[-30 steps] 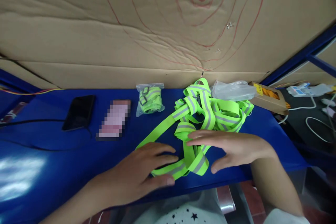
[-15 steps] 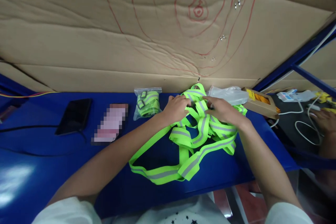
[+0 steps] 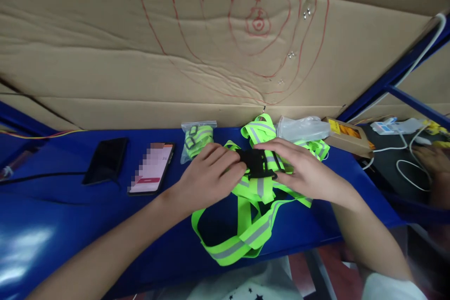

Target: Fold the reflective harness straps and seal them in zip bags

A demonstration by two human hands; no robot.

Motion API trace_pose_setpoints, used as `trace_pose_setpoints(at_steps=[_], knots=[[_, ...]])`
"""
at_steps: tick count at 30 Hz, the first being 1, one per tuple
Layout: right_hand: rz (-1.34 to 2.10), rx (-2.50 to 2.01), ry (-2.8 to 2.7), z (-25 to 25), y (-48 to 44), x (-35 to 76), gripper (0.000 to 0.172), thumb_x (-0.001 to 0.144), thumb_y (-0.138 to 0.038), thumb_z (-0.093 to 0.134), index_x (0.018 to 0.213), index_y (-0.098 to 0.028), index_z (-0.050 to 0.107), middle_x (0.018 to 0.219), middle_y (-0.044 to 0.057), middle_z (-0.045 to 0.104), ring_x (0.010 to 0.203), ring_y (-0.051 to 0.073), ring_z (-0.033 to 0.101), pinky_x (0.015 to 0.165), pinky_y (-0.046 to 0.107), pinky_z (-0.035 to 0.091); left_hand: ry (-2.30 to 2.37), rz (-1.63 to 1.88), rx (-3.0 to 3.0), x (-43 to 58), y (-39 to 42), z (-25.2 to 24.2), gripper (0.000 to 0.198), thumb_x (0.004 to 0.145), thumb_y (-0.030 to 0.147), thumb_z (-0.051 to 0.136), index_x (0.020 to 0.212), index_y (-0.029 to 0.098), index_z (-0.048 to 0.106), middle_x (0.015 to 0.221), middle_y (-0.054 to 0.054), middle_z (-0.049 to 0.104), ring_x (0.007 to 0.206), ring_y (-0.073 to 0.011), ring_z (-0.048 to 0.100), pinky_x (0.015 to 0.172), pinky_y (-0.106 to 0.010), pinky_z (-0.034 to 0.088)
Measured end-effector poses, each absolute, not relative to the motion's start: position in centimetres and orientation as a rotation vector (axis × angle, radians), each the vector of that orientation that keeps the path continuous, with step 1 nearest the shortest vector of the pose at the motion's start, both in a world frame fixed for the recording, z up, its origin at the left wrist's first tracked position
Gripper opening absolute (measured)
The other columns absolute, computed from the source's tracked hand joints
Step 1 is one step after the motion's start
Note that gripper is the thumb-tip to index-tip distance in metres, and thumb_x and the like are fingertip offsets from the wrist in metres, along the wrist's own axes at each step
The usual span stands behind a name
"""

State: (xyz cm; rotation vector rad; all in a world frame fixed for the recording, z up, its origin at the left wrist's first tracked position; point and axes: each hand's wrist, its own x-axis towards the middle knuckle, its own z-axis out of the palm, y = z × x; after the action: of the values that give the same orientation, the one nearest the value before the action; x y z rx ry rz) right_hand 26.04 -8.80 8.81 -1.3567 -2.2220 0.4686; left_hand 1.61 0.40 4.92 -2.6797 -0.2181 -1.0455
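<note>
Neon-yellow straps point(image 3: 239, 246) with a grey stripe lie in loose loops on the blue table, below and behind both hands. A black buckle point(image 3: 256, 163) is held up over the straps between my hands. The fingers of my left hand point(image 3: 213, 176) are closed on the buckle's left side. My right hand point(image 3: 304, 168) grips its right end, thumb below and fingers above, where the strap passes through.
A clear bag point(image 3: 198, 138) with a folded strap, a phone point(image 3: 153, 168) and a black device point(image 3: 105, 160) lie to the left. At the right are a plastic bag point(image 3: 304, 128), a cardboard box point(image 3: 351, 137) and another person's hand point(image 3: 431, 161).
A black buckle is now visible between my hands. Both hands have come nearer to me, with the left one closed on the buckle. The front strap loop has shifted.
</note>
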Motion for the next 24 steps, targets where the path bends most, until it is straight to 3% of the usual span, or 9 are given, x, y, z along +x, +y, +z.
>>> trace_pose_setpoints(at_steps=[4,7,12,17,19,22,24], knots=[[0.482,-1.271,-2.223,9.3,-8.7,25.9,0.067,0.084,-0.004,0.060,0.145,-0.027,0.047,0.136,0.008,0.060,0.128,0.024,0.059,0.110,0.043,0.051,-0.308,-1.035,-3.221,0.6,-0.3,6.9,0.053,0.089,0.037,0.067,0.134,0.015,0.050,0.134,-0.018,0.057,0.127,-0.0305,0.054,0.106,-0.049,0.049],[0.509,-1.208,-2.206,9.2,-8.7,26.0,0.068,0.083,-0.003,0.060,0.145,-0.027,0.047,0.138,0.008,0.060,0.130,0.024,0.058,0.110,0.043,0.050,-0.425,-1.079,-3.346,0.4,-0.2,7.3,0.050,0.092,0.026,0.064,0.139,0.019,0.047,0.147,-0.015,0.051,0.139,-0.0263,0.049,0.117,-0.044,0.043],[0.574,-1.201,-2.277,9.3,-8.5,26.1,0.070,0.081,-0.002,0.059,0.145,-0.028,0.047,0.140,0.007,0.060,0.130,0.023,0.058,0.110,0.041,0.049,-0.575,-1.096,-3.301,1.2,0.1,6.4,0.031,0.093,0.021,0.067,0.123,0.024,0.057,0.119,-0.004,0.071,0.109,-0.0178,0.070,0.097,-0.030,0.056],[0.635,-1.232,-2.314,9.4,-8.5,26.5,0.066,0.086,-0.006,0.060,0.147,-0.030,0.047,0.142,0.007,0.058,0.132,0.024,0.057,0.112,0.042,0.048,-0.544,-1.011,-3.200,1.7,0.1,5.0,0.032,0.089,0.021,0.070,0.120,0.019,0.060,0.120,-0.010,0.072,0.112,-0.0241,0.070,0.097,-0.039,0.058],[0.679,-1.234,-2.368,9.1,-8.4,26.5,0.072,0.090,-0.019,0.067,0.154,-0.030,0.038,0.148,0.009,0.052,0.137,0.025,0.052,0.113,0.043,0.047,-0.517,-0.916,-3.098,1.8,0.4,4.6,0.026,0.090,0.019,0.067,0.114,0.016,0.063,0.113,-0.013,0.074,0.108,-0.0281,0.071,0.094,-0.044,0.059],[0.607,-1.318,-2.415,8.5,-8.3,25.7,0.095,0.086,-0.046,0.077,0.161,-0.029,0.023,0.148,0.013,0.048,0.138,0.030,0.048,0.114,0.048,0.046,-0.508,-0.732,-2.991,1.8,1.1,4.3,0.016,0.091,0.020,0.065,0.104,0.012,0.066,0.102,-0.015,0.075,0.098,-0.0311,0.073,0.088,-0.046,0.061],[0.434,-1.437,-2.395,8.4,-8.3,25.3,0.092,0.087,-0.052,0.074,0.160,-0.029,0.025,0.139,0.013,0.053,0.131,0.033,0.050,0.111,0.052,0.046,-0.566,-0.754,-2.981,1.3,1.8,4.3,0.014,0.092,0.022,0.064,0.103,0.013,0.067,0.102,-0.014,0.076,0.098,-0.0301,0.073,0.090,-0.044,0.060]])
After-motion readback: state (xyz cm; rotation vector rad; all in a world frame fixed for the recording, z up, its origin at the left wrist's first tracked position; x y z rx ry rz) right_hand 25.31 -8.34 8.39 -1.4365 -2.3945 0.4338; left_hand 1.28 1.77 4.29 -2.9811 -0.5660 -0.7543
